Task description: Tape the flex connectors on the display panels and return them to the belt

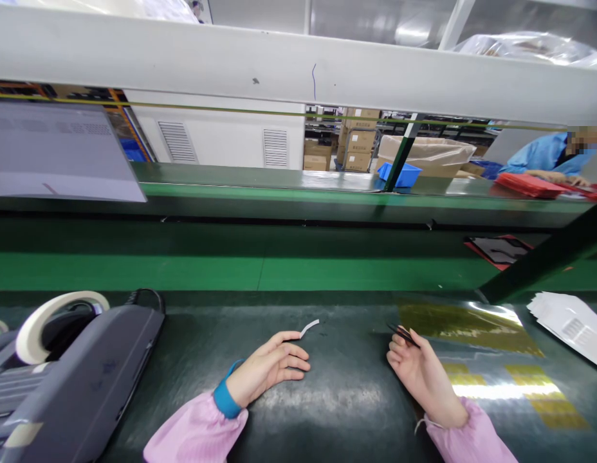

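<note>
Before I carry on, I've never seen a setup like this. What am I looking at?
There is no machine: these are a person's bare hands, seen in one picture from a camera worn on the head, looking forward and down. The left hand, with a blue wristband, pinches a small white strip. The right hand holds a thin dark tool, perhaps tweezers. On the dark green work surface, a grey tape dispenser with a cream roll stands at left; yellow film and white sheets lie at right. Across the bench, a person in blue sits near red items.
</note>
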Demonstrator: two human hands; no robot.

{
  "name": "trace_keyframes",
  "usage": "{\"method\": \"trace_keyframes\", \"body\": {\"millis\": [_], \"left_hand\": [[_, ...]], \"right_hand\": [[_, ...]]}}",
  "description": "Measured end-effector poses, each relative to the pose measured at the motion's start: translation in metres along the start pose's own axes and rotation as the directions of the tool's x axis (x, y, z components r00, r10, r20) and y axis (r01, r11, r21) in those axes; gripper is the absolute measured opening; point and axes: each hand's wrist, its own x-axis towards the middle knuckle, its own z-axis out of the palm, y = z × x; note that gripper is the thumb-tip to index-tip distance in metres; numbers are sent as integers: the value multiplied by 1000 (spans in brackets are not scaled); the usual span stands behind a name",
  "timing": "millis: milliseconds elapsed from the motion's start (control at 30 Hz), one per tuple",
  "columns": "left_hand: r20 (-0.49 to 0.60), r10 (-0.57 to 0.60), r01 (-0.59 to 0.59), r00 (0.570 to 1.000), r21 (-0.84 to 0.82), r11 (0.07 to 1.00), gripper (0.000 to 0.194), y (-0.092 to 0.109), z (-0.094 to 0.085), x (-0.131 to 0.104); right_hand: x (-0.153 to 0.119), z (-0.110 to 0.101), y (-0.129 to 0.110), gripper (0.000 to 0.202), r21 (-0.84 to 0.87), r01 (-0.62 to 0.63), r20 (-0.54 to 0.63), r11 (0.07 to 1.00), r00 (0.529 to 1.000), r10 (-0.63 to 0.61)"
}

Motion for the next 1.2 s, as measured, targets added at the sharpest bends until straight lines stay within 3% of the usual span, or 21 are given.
{"method": "trace_keyframes", "body": {"millis": [767,1200], "left_hand": [[-30,-15,14,999,-18,1000,59,3,4,0],[-30,-17,17,999,-11,1000,58,2,5,-1]], "right_hand": [[-7,13,-2,36,29,-32,-81,999,996,34],[-3,6,-1,33,-36,-11,-39,999,999,10]]}}
